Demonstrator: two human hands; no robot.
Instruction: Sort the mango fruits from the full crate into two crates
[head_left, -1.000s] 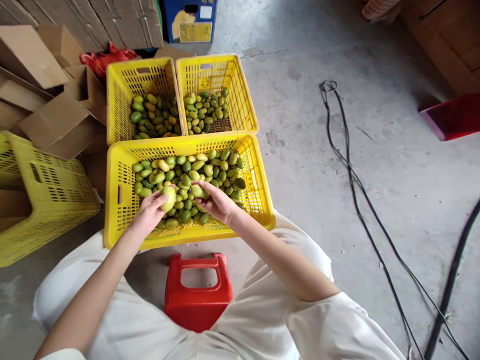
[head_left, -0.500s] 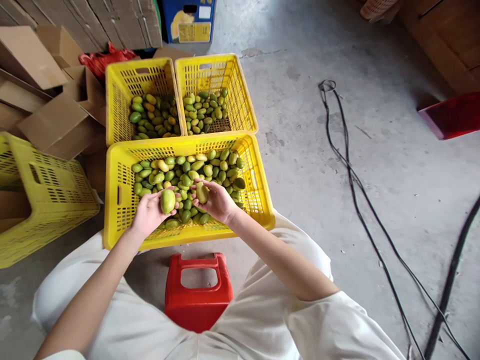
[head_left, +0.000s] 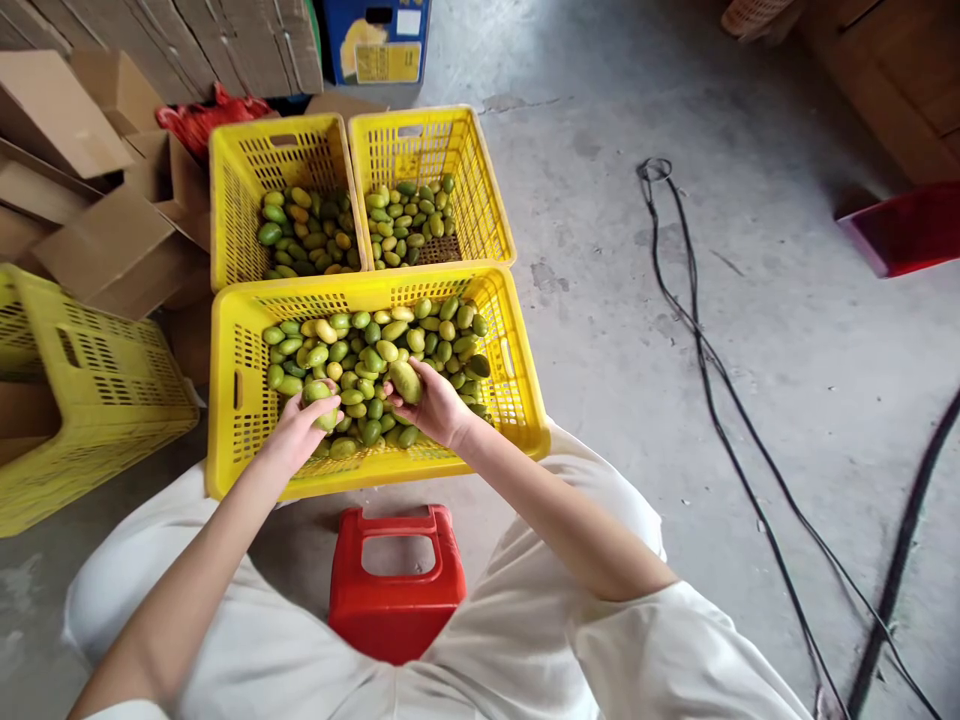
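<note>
My left hand point(head_left: 301, 428) has its fingers wrapped over a green mango point(head_left: 322, 394), partly hiding it. In my right hand point(head_left: 436, 404) lies another green mango point(head_left: 406, 382), with the thumb along its upper side and fingers beneath. Both hands are held over the near yellow crate point(head_left: 375, 478), side by side with a small gap between them. Below them, loose green and yellowish mangoes point(head_left: 373, 358) cover much of that crate's bottom.
Behind stand two more yellow crates point(head_left: 283, 128) point(head_left: 491, 215) with mangoes inside. A red plastic stool point(head_left: 397, 615) is between my legs. Cardboard boxes point(head_left: 112, 240) and another yellow crate point(head_left: 127, 380) are at left; black cables point(head_left: 701, 340) lie on the floor at right.
My left hand has turned over and its fingers now curl across its mango. The mango in my right hand has rolled, showing more of its side.
</note>
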